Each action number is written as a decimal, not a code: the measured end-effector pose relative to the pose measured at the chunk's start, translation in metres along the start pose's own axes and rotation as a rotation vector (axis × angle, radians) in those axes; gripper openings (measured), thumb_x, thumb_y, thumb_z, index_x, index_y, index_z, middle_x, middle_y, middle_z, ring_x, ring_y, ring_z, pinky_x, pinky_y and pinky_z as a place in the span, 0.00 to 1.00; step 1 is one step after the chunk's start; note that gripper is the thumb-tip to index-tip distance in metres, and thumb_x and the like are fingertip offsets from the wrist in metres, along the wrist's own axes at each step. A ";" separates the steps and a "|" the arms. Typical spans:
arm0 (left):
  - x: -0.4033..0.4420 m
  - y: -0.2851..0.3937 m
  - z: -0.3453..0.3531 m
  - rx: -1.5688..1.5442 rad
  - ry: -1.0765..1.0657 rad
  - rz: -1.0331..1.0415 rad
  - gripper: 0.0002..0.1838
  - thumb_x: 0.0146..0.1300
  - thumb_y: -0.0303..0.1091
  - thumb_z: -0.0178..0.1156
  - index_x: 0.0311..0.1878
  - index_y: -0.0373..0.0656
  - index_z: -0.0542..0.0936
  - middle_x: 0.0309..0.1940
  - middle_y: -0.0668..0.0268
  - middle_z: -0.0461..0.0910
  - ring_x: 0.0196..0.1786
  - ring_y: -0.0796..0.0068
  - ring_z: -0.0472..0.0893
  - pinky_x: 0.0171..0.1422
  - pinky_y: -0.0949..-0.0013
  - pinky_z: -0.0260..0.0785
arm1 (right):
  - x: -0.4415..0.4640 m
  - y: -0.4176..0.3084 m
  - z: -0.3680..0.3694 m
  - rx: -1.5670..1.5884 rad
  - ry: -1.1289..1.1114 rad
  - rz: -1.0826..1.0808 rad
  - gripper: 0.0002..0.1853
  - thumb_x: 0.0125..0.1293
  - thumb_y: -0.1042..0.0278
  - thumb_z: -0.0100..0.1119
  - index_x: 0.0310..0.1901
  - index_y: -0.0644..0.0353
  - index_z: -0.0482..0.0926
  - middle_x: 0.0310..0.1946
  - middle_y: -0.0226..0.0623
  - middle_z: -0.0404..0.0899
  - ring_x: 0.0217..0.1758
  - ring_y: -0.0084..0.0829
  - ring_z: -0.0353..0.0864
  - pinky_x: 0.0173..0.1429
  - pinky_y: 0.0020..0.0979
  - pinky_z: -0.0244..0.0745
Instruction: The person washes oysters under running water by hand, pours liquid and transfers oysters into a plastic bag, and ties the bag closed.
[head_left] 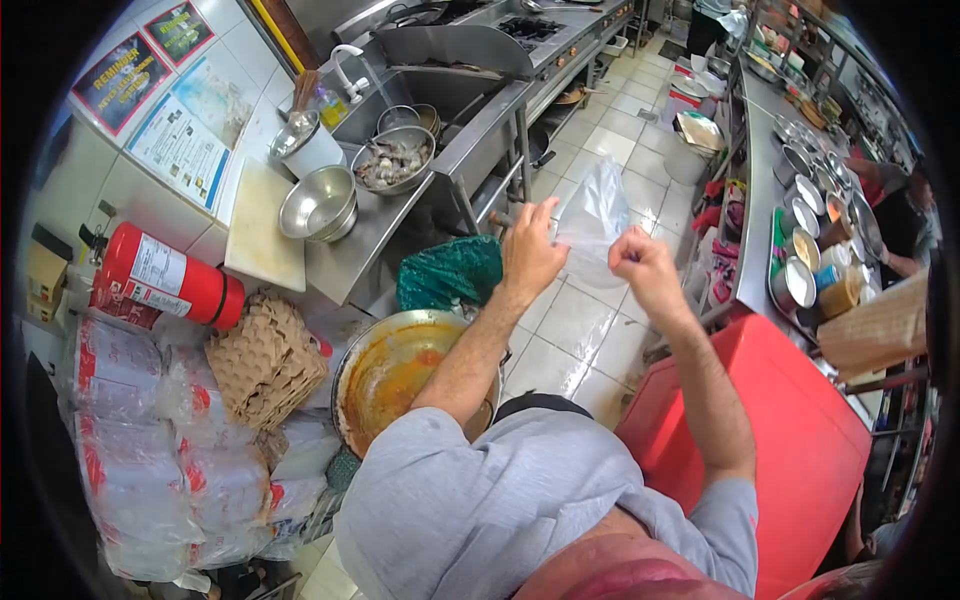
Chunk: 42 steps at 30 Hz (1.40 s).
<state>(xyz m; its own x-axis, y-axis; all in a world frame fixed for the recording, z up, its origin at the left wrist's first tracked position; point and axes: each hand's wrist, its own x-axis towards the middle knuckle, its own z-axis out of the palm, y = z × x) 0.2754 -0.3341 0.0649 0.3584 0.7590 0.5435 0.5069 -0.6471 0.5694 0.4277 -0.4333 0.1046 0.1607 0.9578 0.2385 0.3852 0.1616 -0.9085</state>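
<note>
A thin see-through plastic bag [592,212] hangs between my two hands over the tiled floor. My left hand [532,248] pinches its left edge, with some fingers pointing up. At the bag's right edge, my right hand [648,268] is closed, fingertips pressed together on the plastic. I cannot make out anything inside the bag. Below my left forearm stands a large metal pot [385,375] with orange-brown residue inside. A dark green cloth or sack [450,272] lies just left of my left wrist.
A steel bowl of shrimp [394,160] and another steel bowl [318,205] stand beside the sink [450,95]. A red box [760,430] is close on my right. To the left are a fire extinguisher [165,275], egg trays [265,350] and wrapped packs [130,440]. Another person [905,215] stands beyond the right counter.
</note>
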 end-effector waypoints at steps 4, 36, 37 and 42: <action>0.019 -0.029 0.059 -1.146 -0.161 -0.524 0.27 0.48 0.21 0.58 0.55 0.41 0.66 0.36 0.64 0.73 0.35 0.70 0.76 0.42 0.72 0.68 | 0.030 0.036 -0.001 -0.497 0.108 -0.088 0.17 0.44 0.86 0.48 0.36 0.59 0.78 0.31 0.39 0.65 0.35 0.36 0.68 0.40 0.31 0.67; 0.105 -0.172 -0.041 0.188 0.940 -1.085 0.20 0.46 0.19 0.53 0.47 0.38 0.77 0.46 0.65 0.74 0.29 0.83 0.68 0.31 0.81 0.60 | 0.504 0.049 0.390 -0.095 -1.159 -0.498 0.31 0.56 0.49 0.57 0.53 0.68 0.69 0.40 0.52 0.77 0.44 0.42 0.77 0.50 0.36 0.70; 0.106 -0.164 -0.033 0.203 0.959 -1.105 0.20 0.46 0.19 0.53 0.47 0.38 0.77 0.46 0.65 0.74 0.29 0.83 0.68 0.31 0.81 0.60 | 0.504 0.050 0.411 -0.086 -1.188 -0.507 0.31 0.56 0.49 0.57 0.53 0.68 0.69 0.40 0.52 0.77 0.44 0.42 0.77 0.50 0.36 0.70; 0.093 -0.135 0.005 0.308 1.208 -1.281 0.17 0.51 0.22 0.55 0.47 0.37 0.76 0.40 0.69 0.74 0.27 0.84 0.65 0.30 0.80 0.59 | 0.502 0.035 0.490 -0.378 -1.344 -0.407 0.33 0.51 0.44 0.60 0.46 0.70 0.74 0.45 0.55 0.75 0.51 0.45 0.74 0.54 0.38 0.68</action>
<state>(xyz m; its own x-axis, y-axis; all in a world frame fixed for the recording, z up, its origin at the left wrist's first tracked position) 0.2447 -0.1759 0.0357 -0.9823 0.1676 0.0841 0.1442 0.3885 0.9101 0.0767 0.1702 0.0247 -0.8896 0.3913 -0.2356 0.4413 0.6031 -0.6644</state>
